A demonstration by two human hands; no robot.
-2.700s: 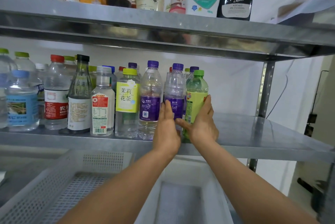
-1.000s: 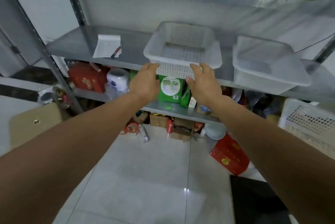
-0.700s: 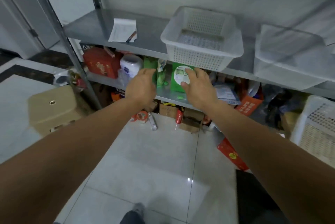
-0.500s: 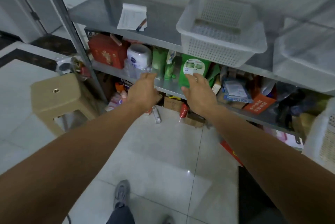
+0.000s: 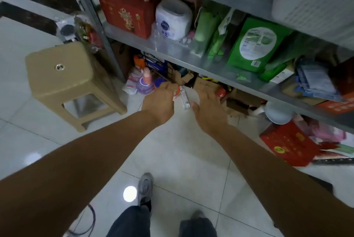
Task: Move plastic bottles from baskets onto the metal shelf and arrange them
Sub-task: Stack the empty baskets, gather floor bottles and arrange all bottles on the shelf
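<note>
**Left hand (image 5: pixel 159 102) and right hand (image 5: pixel 208 111) hang low, with a small clear bottle (image 5: pixel 185 98) between them**

Both arms reach down toward the floor (image 5: pixel 172 160), in front of the bottom of the metal shelf (image 5: pixel 172 50). The small clear bottle lies flat on the floor tiles. Its long side points away from the person, toward the shelf, and leans a little to one side.

The bottle sits in the gap between the two hands. The left hand is on its left, with loosely bent fingers, and seems to hold nothing. The right hand is on its right, with straight fingers spread out, and holds nothing. The right thumb looks closest to the near end of the bottle. It is hard to tell if either hand touches the bottle, because the hands may be up in the air above it.

An orange round thing (image 5: pixel 176 91) lies just beside the left fingers and next to the bottle.

The right hand likely has the easier job. It could come in from the side and close across the middle of the bottle. The orange thing may get in the way of the left hand.

A white basket (image 5: pixel 314 3) sits on the shelf board up at the top right. Its inside cannot be seen.
</note>
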